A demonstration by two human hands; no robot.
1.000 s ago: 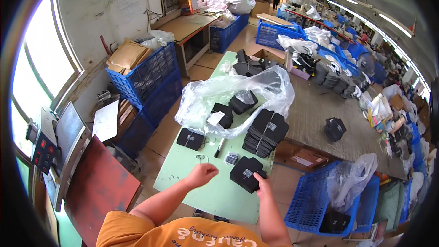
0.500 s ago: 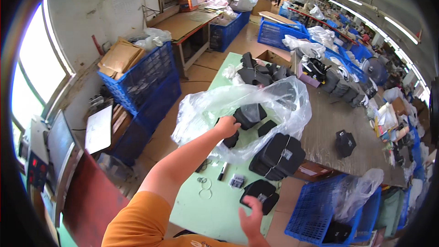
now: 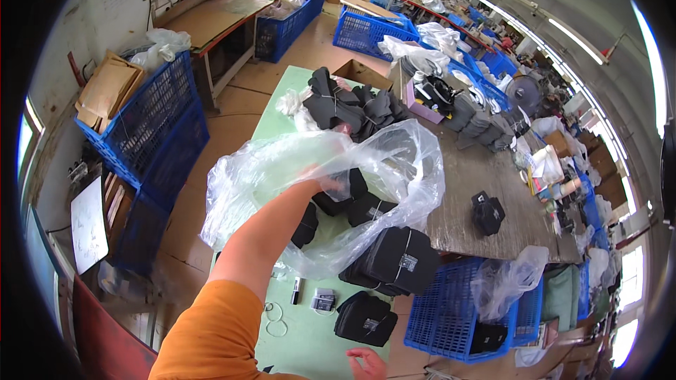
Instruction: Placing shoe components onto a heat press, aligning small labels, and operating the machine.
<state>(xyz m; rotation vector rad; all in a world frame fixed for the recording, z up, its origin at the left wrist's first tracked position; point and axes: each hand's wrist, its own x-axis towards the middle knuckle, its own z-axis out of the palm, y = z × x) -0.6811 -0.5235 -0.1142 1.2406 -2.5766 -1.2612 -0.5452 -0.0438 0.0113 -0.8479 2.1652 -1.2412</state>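
My left hand (image 3: pixel 329 181) reaches into a large clear plastic bag (image 3: pixel 243 169) on the green table. Plastic and blur hide its fingers, beside a stack of black flat pieces (image 3: pixel 357 184) in the bag. Another small black stack (image 3: pixel 371 210) lies in the bag to its right. In front of the bag sits a thick tied stack of black pieces (image 3: pixel 398 257) with a label. Nearer me is a smaller labelled black stack (image 3: pixel 365 318). My right hand (image 3: pixel 366 364) is at the lower edge just below that stack, fingers apart and holding nothing.
A black marker (image 3: pixel 296 290), a small grey packet (image 3: pixel 323 300) and thin rings (image 3: pixel 275 321) lie on the green table (image 3: pixel 299 345). Dark grey pieces (image 3: pixel 338 105) are heaped behind the bag. A brown table (image 3: pixel 458 222) and blue crates (image 3: pixel 440 309) stand to the right.
My left hand has gone further under the plastic. My right hand has drawn back from the small black stack toward the lower edge. The whole view has turned rightward.
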